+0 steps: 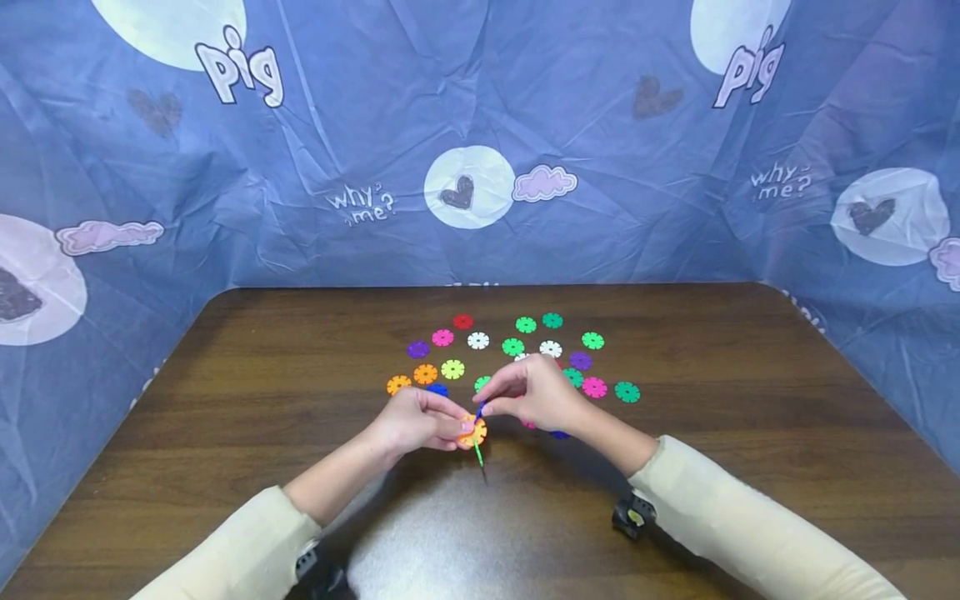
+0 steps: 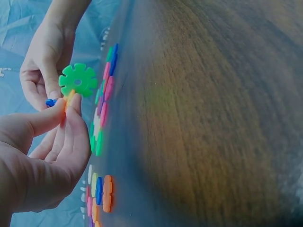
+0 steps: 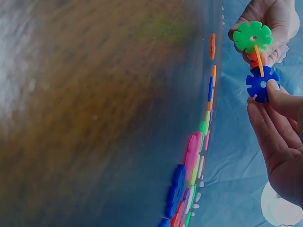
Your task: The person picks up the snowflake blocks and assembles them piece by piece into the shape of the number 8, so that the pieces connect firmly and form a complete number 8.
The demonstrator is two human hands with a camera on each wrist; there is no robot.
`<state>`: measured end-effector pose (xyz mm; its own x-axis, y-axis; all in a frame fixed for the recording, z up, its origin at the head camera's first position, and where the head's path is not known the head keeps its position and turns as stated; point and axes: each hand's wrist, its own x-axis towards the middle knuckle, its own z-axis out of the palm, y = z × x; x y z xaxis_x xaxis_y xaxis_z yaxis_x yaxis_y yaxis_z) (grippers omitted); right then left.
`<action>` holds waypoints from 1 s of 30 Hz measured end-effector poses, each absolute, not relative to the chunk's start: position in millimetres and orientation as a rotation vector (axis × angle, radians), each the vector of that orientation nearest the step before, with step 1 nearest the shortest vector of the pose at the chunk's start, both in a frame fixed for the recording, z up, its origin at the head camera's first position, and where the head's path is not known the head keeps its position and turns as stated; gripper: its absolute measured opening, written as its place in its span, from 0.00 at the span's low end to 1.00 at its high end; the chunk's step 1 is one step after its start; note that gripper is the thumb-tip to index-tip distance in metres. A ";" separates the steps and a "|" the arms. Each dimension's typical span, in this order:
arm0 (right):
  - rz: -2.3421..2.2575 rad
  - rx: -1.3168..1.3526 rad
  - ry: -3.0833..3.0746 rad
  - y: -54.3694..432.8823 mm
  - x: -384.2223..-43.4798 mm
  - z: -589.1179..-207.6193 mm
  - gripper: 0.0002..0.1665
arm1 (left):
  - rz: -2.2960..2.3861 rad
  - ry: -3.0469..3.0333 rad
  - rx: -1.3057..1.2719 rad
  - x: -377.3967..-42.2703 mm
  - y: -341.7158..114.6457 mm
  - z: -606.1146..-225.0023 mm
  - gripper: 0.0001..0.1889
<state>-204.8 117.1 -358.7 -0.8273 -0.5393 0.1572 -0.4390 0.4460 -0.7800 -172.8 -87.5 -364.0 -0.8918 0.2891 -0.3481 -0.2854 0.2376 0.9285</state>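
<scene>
My left hand (image 1: 422, 421) pinches an orange notched disc (image 1: 477, 432) between thumb and fingers above the table. A green notched disc (image 3: 252, 37) is slotted into the orange one's edge, standing crosswise to it. On the opposite side, a blue notched disc (image 3: 263, 84) meets the orange disc's edge; whether it is fully slotted I cannot tell. My right hand (image 1: 542, 393) pinches this blue disc between thumb and fingertips. In the left wrist view the green disc (image 2: 78, 80) faces the camera, while the blue disc (image 2: 51, 102) is mostly hidden by fingers.
Several loose notched discs lie flat on the brown wooden table (image 1: 262, 400) beyond the hands, among them a red disc (image 1: 462, 321), a white disc (image 1: 478, 340), a purple disc (image 1: 417, 349) and a teal disc (image 1: 627, 392). A blue printed cloth (image 1: 480, 100) hangs behind the table.
</scene>
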 end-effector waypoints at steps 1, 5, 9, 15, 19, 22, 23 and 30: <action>-1.333 -0.883 2.577 117.1 -204.7 -358.7 0.08 | 1.694 2.066 0.000 -172.6 -87.6 -364.0 0.13; -1.327 -0.907 2.586 117.2 -204.7 -359.0 0.07 | 1.689 2.065 -0.006 -172.4 -87.8 -363.8 0.14; -1.335 -0.906 2.578 117.3 -205.5 -359.0 0.07 | 1.686 2.071 0.004 -172.7 -88.2 -363.2 0.13; -1.359 -0.883 2.547 117.0 -205.7 -359.0 0.08 | 1.681 2.079 0.012 -172.8 -88.3 -362.2 0.13; -1.365 -0.888 2.537 116.7 -205.6 -359.5 0.08 | 1.671 2.086 0.004 -172.4 -88.6 -362.2 0.14; -1.364 -0.894 2.537 116.8 -205.7 -360.0 0.07 | 1.672 2.087 0.006 -172.1 -88.5 -362.3 0.14; -1.363 -0.895 2.539 116.8 -205.7 -360.2 0.07 | 1.671 2.087 0.006 -172.1 -88.5 -362.3 0.13; -1.359 -0.899 2.547 117.4 -206.3 -360.9 0.08 | 1.672 2.086 0.009 -172.3 -88.2 -361.7 0.13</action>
<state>-206.3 117.4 -360.9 -0.8170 -0.5520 0.1669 -0.4458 0.4210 -0.7899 -172.3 -88.2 -361.7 -0.8923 0.2871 -0.3483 -0.2773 0.2602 0.9249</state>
